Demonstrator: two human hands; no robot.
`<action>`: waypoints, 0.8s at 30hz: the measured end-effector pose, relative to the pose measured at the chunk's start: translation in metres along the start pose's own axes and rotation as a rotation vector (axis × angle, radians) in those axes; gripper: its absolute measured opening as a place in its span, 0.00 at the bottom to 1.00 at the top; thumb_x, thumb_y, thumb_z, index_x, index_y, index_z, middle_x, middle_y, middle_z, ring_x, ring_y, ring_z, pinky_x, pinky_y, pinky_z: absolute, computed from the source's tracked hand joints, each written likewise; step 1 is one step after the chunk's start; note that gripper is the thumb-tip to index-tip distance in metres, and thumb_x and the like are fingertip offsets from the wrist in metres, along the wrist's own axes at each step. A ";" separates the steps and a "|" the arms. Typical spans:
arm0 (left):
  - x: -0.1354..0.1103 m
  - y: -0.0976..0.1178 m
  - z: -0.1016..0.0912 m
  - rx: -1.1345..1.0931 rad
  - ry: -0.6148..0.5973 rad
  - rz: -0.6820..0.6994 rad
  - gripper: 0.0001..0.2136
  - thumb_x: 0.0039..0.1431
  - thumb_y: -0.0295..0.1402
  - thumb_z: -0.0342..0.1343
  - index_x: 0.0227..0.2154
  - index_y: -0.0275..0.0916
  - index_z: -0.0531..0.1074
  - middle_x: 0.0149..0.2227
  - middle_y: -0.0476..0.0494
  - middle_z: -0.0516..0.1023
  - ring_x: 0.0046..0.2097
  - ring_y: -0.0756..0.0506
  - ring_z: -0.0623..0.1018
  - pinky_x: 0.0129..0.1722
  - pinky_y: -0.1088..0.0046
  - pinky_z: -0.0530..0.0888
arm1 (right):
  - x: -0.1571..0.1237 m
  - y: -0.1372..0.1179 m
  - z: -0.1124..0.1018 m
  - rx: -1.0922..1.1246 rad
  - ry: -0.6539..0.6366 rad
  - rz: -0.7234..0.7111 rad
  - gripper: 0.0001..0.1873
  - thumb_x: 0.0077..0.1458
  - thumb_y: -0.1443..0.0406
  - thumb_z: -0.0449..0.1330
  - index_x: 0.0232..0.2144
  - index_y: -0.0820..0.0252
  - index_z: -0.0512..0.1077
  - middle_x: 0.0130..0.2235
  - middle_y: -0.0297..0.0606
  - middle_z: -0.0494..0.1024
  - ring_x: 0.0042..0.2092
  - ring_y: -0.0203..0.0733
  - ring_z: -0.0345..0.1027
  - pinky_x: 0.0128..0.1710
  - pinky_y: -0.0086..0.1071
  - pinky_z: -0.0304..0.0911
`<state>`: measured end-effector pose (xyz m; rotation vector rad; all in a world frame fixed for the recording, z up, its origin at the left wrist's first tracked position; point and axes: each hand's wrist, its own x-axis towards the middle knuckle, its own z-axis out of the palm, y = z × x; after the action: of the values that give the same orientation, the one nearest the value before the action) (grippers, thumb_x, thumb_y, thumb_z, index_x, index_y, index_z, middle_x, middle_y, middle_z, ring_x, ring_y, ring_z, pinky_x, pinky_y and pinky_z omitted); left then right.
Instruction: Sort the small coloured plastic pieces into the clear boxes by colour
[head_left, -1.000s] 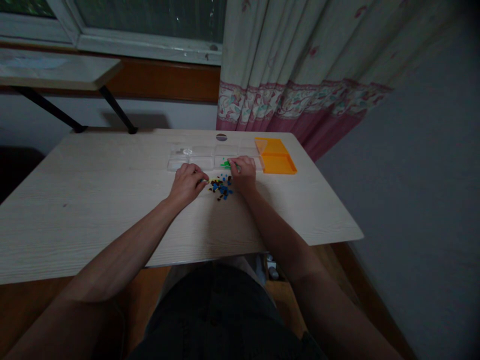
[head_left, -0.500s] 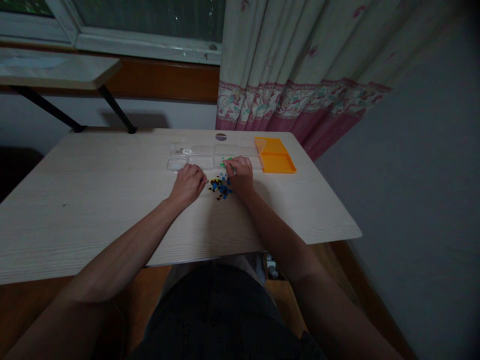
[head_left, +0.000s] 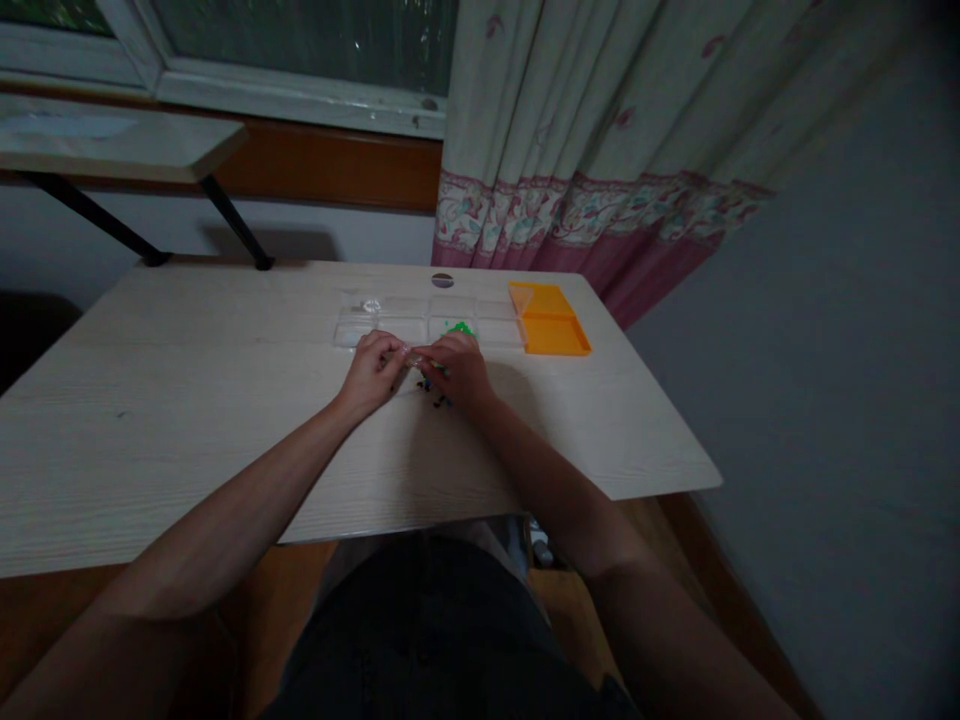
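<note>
My left hand (head_left: 373,368) and my right hand (head_left: 459,370) meet above the table, fingertips nearly touching. Both are closed in a pinch. Whatever lies between the fingers is too small to make out. Under and beside my right hand lies a pile of small dark, blue and yellow pieces (head_left: 437,400), mostly covered by that hand. Just beyond the hands stand clear plastic boxes (head_left: 403,327) in two rows. Small green pieces (head_left: 460,327) lie in one of the boxes, behind my right hand.
An orange open box (head_left: 555,335) sits right of the clear boxes on the wooden table (head_left: 225,400). A raised shelf (head_left: 180,150) on black legs stands at the back left. A curtain (head_left: 517,210) hangs behind the table's far edge.
My right hand has moved left and nearer, from the green pieces to my left hand, and now covers most of the pile. My left hand has stayed nearly in place.
</note>
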<state>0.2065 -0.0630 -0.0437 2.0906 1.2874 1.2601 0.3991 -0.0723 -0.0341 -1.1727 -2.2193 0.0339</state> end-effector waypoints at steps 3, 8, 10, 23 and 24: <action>0.000 0.000 0.001 -0.025 -0.018 0.001 0.09 0.64 0.36 0.53 0.30 0.41 0.72 0.36 0.43 0.74 0.42 0.44 0.73 0.47 0.62 0.71 | -0.001 0.000 0.000 -0.006 0.038 0.003 0.19 0.68 0.53 0.52 0.49 0.49 0.79 0.39 0.37 0.81 0.46 0.44 0.66 0.49 0.38 0.55; -0.001 0.000 0.000 -0.022 -0.046 0.011 0.09 0.65 0.36 0.53 0.29 0.40 0.71 0.35 0.44 0.74 0.41 0.45 0.73 0.46 0.64 0.72 | 0.000 -0.002 -0.002 -0.041 0.001 -0.001 0.20 0.68 0.51 0.49 0.46 0.46 0.80 0.38 0.36 0.82 0.45 0.44 0.68 0.49 0.39 0.55; -0.001 0.000 0.000 -0.029 -0.052 0.013 0.10 0.65 0.37 0.53 0.29 0.40 0.71 0.34 0.45 0.74 0.41 0.45 0.73 0.45 0.65 0.72 | 0.000 -0.004 -0.004 -0.047 -0.006 0.002 0.19 0.68 0.52 0.50 0.45 0.47 0.80 0.39 0.36 0.82 0.45 0.44 0.68 0.50 0.39 0.55; -0.002 -0.002 -0.001 0.003 -0.057 0.032 0.12 0.66 0.38 0.52 0.30 0.41 0.76 0.34 0.43 0.76 0.41 0.44 0.74 0.46 0.62 0.72 | -0.001 -0.002 -0.005 -0.100 0.051 0.007 0.14 0.67 0.57 0.54 0.41 0.50 0.79 0.39 0.37 0.81 0.47 0.45 0.67 0.53 0.42 0.52; -0.003 -0.002 -0.001 0.024 -0.053 0.042 0.12 0.66 0.38 0.51 0.31 0.42 0.77 0.34 0.43 0.76 0.41 0.44 0.74 0.47 0.61 0.71 | 0.000 0.004 -0.004 -0.095 0.095 0.064 0.14 0.67 0.57 0.54 0.41 0.50 0.80 0.39 0.37 0.81 0.47 0.46 0.67 0.52 0.42 0.53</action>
<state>0.2040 -0.0644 -0.0457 2.1631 1.2484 1.2037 0.4043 -0.0711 -0.0320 -1.2701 -2.1198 -0.0995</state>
